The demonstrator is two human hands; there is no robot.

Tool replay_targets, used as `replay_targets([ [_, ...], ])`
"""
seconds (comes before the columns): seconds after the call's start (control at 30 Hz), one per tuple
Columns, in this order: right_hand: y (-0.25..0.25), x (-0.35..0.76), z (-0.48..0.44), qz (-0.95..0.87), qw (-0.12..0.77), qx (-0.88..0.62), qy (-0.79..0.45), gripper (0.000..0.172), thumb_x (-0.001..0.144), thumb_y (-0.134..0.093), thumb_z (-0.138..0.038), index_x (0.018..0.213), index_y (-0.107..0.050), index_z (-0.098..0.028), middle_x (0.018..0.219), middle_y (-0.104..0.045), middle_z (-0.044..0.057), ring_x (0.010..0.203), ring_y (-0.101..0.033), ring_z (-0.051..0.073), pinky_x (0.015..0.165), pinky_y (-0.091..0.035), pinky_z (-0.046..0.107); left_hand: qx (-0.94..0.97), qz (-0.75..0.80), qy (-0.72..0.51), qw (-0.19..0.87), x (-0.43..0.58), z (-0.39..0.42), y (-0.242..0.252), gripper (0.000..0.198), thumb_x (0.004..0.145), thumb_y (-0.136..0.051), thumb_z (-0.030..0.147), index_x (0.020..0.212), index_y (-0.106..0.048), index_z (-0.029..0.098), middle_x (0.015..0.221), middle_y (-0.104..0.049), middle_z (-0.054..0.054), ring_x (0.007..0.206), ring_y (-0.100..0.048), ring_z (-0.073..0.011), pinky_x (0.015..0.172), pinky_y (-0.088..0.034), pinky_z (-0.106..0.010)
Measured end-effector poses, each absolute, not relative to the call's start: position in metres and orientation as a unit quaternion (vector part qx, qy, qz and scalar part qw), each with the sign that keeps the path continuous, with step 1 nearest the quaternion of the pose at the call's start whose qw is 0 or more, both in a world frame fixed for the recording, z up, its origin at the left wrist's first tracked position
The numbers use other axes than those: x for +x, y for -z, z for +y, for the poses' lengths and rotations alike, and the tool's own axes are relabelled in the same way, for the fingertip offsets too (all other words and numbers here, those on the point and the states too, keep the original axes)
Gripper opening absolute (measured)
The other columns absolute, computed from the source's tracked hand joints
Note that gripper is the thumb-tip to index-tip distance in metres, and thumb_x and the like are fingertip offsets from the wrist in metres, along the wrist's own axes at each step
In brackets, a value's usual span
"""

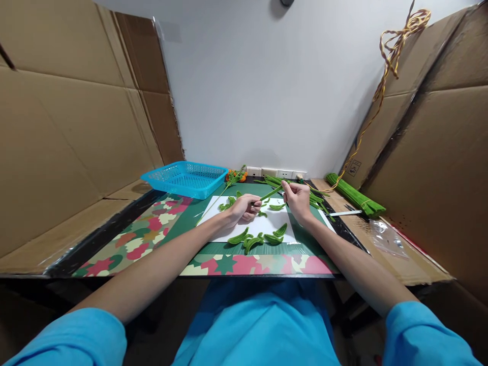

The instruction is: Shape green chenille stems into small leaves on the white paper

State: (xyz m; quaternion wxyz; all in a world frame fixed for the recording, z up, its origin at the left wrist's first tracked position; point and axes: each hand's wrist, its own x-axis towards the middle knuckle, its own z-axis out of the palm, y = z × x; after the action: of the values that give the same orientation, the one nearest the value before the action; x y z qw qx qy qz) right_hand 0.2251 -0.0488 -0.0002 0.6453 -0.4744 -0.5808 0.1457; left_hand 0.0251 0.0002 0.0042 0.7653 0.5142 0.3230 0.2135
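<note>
My left hand (pixel 246 207) and my right hand (pixel 296 197) both pinch one green pipe cleaner (pixel 270 194) that runs slanted between them above a white sheet (pixel 267 226). The left fingers curl closed on its lower end. The right fingers grip its upper end. Several bent green pipe-cleaner leaf shapes (pixel 259 238) lie on the sheet just in front of my hands, with a few more near the left hand.
A blue plastic basket (pixel 185 178) stands at the back left. Loose green pipe cleaners (pixel 305 193) lie behind my right hand, and a bundle (pixel 354 195) lies at the right. A stem with orange flowers (pixel 234 177) lies near the wall sockets. Cardboard walls close in both sides.
</note>
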Motion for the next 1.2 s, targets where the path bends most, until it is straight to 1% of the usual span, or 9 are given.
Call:
replay_targets([
  [0.27,0.002,0.231,-0.044,-0.566,0.660,-0.471,-0.151,0.060,0.093,-0.061,-0.055,0.046,-0.051,-0.019,0.042,-0.046,0.000,0.042,-0.038,0.011,0.048,-0.030,0.027,0.554,0.326,-0.257,0.722,0.024,-0.001,-0.001,0.034,0.082,-0.059,0.044,0.073,-0.035,0.021,0.064,-0.032,0.007,0.039,-0.023,-0.0013,0.037,-0.011,-0.017],
  [0.4,0.009,0.240,-0.038,-0.555,0.664,-0.473,-0.166,0.060,0.093,-0.062,-0.054,0.045,-0.052,-0.018,0.041,-0.044,-0.001,0.041,-0.036,0.010,0.046,-0.028,0.027,0.567,0.333,-0.270,0.704,0.023,-0.001,-0.001,0.038,0.084,-0.057,0.046,0.072,-0.030,0.022,0.066,-0.029,0.007,0.040,-0.021,-0.0012,0.038,-0.010,-0.018],
  [0.47,0.013,0.244,-0.035,-0.550,0.664,-0.475,-0.177,0.060,0.092,-0.063,-0.055,0.046,-0.052,-0.019,0.041,-0.044,-0.001,0.041,-0.036,0.010,0.045,-0.028,0.027,0.595,0.335,-0.269,0.679,0.023,-0.004,0.000,0.037,0.086,-0.054,0.048,0.074,-0.031,0.022,0.066,-0.028,0.007,0.042,-0.019,-0.0016,0.039,-0.009,-0.018],
  [0.57,0.018,0.246,-0.032,-0.537,0.667,-0.479,-0.195,0.060,0.091,-0.063,-0.056,0.045,-0.051,-0.019,0.040,-0.043,-0.001,0.040,-0.036,0.010,0.043,-0.027,0.026,0.660,0.329,-0.294,0.608,0.025,-0.013,0.001,0.038,0.090,-0.051,0.053,0.077,-0.034,0.022,0.067,-0.029,0.007,0.046,-0.021,-0.0027,0.043,-0.015,-0.018],
  [0.67,0.020,0.245,-0.032,-0.533,0.664,-0.483,-0.202,0.060,0.091,-0.063,-0.056,0.045,-0.050,-0.019,0.040,-0.043,-0.001,0.039,-0.035,0.010,0.042,-0.027,0.026,0.751,0.355,-0.305,0.466,0.025,-0.021,0.001,0.041,0.089,-0.054,0.059,0.083,-0.042,0.020,0.070,-0.041,0.005,0.054,-0.034,-0.0051,0.052,-0.024,-0.019],
  [0.77,0.020,0.242,-0.032,-0.535,0.659,-0.486,-0.207,0.060,0.091,-0.063,-0.057,0.046,-0.049,-0.020,0.041,-0.044,-0.001,0.039,-0.035,0.010,0.042,-0.027,0.026,0.833,0.398,-0.249,0.294,0.023,-0.021,0.001,0.043,0.089,-0.053,0.062,0.084,-0.050,0.019,0.072,-0.053,0.001,0.061,-0.041,-0.0090,0.058,-0.025,-0.022],
  [0.83,0.020,0.242,-0.032,-0.535,0.659,-0.486,-0.208,0.059,0.090,-0.063,-0.057,0.046,-0.048,-0.020,0.041,-0.045,-0.001,0.039,-0.035,0.010,0.042,-0.027,0.026,0.855,0.412,-0.220,0.225,0.022,-0.019,0.000,0.045,0.093,-0.046,0.063,0.083,-0.053,0.019,0.072,-0.056,0.000,0.061,-0.043,-0.0110,0.060,-0.024,-0.024],
  [1.07,0.016,0.244,-0.033,-0.530,0.662,-0.489,-0.205,0.057,0.091,-0.063,-0.050,0.045,-0.049,-0.019,0.040,-0.043,-0.001,0.038,-0.034,0.009,0.042,-0.025,0.026,0.885,0.398,-0.180,0.161,0.021,-0.020,-0.002,0.056,0.099,-0.030,0.060,0.074,-0.057,0.018,0.074,-0.063,-0.004,0.062,-0.047,-0.0129,0.062,-0.024,-0.026],
  [1.2,0.017,0.243,-0.033,-0.530,0.658,-0.496,-0.202,0.056,0.091,-0.063,-0.049,0.045,-0.049,-0.019,0.040,-0.044,-0.001,0.039,-0.034,0.009,0.042,-0.026,0.026,0.897,0.397,-0.150,0.122,0.021,-0.021,-0.003,0.057,0.097,-0.033,0.062,0.076,-0.060,0.018,0.075,-0.064,-0.004,0.060,-0.046,-0.0131,0.061,-0.023,-0.026],
])
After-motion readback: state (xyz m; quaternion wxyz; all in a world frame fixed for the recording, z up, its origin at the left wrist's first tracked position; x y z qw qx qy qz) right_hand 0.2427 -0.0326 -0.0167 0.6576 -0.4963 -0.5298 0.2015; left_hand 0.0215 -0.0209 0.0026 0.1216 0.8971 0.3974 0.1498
